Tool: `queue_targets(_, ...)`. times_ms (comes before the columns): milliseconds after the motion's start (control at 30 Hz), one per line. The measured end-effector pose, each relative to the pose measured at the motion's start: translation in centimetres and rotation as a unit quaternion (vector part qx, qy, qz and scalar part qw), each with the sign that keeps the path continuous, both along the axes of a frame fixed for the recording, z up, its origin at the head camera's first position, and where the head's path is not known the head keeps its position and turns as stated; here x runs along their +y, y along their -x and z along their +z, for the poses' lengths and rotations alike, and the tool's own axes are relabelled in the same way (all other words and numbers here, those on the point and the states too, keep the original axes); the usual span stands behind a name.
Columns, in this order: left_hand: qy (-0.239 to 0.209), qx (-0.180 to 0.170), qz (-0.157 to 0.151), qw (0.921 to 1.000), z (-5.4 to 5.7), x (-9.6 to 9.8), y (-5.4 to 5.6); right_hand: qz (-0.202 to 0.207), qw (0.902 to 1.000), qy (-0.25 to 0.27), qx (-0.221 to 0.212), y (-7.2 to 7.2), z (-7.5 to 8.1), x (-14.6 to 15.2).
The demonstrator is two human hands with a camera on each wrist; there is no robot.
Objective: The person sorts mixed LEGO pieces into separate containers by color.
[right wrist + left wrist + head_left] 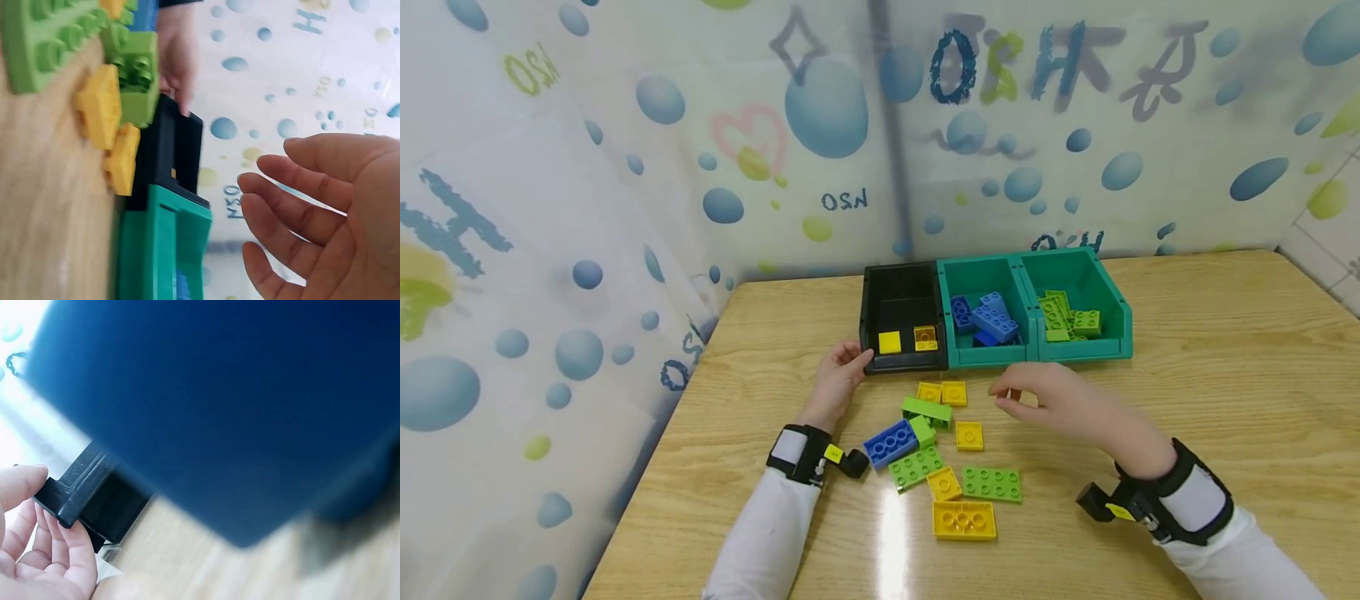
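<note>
Beside two green bins (1028,310) sits one black bin (901,311), left hand (837,382) pinching it, right hand (1063,402) loosely spread.

Left hand (837,379) grips the black bin (901,292); right hand (1067,404) hovers near a teal bin (991,357) holding perhaps 4 blue bricks (994,322).

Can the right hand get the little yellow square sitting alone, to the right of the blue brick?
Yes, it looks like it. The right hand is empty and close by, nothing lies on the yellow square, and only bare tabletop shows between them.
</note>
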State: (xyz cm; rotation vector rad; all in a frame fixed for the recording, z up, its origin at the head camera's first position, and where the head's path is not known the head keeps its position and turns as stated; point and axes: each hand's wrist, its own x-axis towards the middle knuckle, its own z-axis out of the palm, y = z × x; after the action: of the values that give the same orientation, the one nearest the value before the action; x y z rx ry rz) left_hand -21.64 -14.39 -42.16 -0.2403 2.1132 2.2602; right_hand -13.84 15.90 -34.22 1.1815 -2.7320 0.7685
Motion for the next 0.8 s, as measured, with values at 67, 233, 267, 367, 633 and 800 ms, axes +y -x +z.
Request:
queue_targets(67,-0.002,-0.001,-0.002,1.0,0.0,0.0,0.0,-0.003,0.999,-0.023,-0.039,-0.4,-0.5,-0.3)
queue_targets(233,-0.01,-0.004,-0.009,0.9999,0.1,-0.2,0.0,0.007,0.9918,-0.054,-0.115,-1.3,-1.6,-0.9)
queue_targets(267,-0.012,-0.006,-0.01,0.9999,0.2,-0.2,0.0,0.013,0.9909,-0.056,-0.121,-1.4,-1.7,-1.0)
queue_targets(367,-0.012,-0.01,-0.015,0.9998,0.6,-0.2,-0.1,0.02,0.9886,-0.067,-0.133,-1.6,-2.0,-1.2)
queue_targets(633,-0.013,-0.01,-0.017,0.9997,1.4,0.0,-0.6,0.037,0.9843,-0.093,-0.145,-1.9,-2.3,-1.6)
queue_targets(800,-0.019,-0.005,-0.014,0.9997,0.2,-0.2,-0.1,0.034,0.9775,-0.118,-0.172,-2.1,-2.8,-2.0)
